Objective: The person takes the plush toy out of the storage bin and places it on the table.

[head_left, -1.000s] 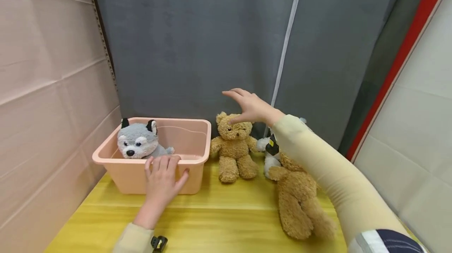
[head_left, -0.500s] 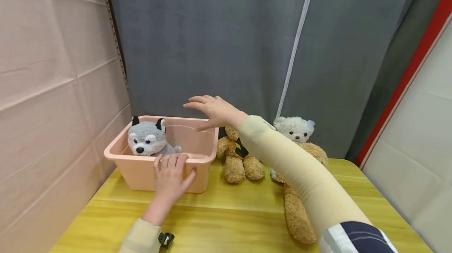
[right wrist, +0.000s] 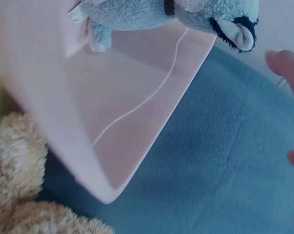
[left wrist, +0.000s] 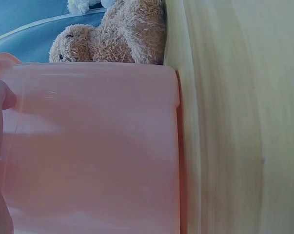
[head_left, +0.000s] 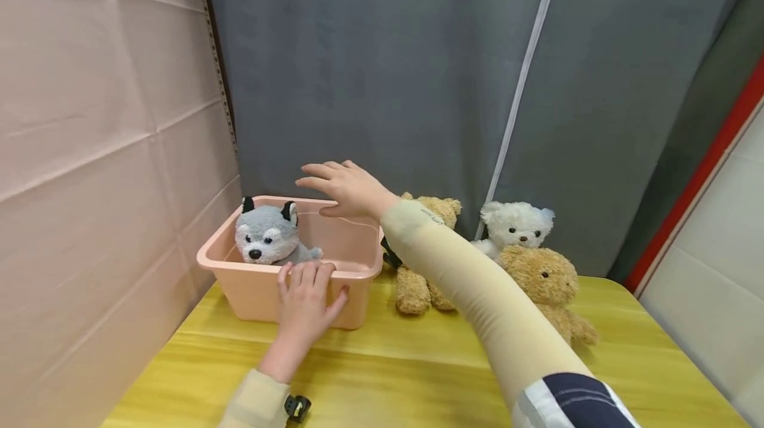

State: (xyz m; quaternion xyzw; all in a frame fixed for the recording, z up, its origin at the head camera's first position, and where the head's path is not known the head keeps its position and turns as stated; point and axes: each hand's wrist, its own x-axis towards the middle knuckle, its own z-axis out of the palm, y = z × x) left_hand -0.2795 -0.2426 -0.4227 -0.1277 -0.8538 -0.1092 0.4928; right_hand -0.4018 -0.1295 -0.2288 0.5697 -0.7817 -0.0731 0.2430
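Observation:
A grey and white husky plush [head_left: 266, 235] with black-edged ears sits inside a pink plastic bin [head_left: 256, 292]. My left hand [head_left: 307, 302] grips the bin's front rim, fingers hooked over it and thumb against the outer wall; in the left wrist view the thumb [left wrist: 8, 96] lies on that wall. Above the bin's back right part hangs my right hand [head_left: 346, 189], fingers spread with nothing in them. The right wrist view shows the husky plush [right wrist: 137, 14] below, apart from the fingers. My right sleeve covers much of a brown teddy bear [head_left: 413, 292] beside the bin.
Right of the sleeve stand a white teddy bear [head_left: 518, 223] and, before it, another brown teddy bear [head_left: 544, 275], partly hidden. All rest on a yellow wood-grain table [head_left: 382, 375]. A grey curtain [head_left: 370, 70] closes the back; a pale cloth wall [head_left: 107, 149] stands at left.
My right hand has moved left, from over the middle brown teddy bear to above the bin. The head view has turned left. My left hand keeps its place on the rim.

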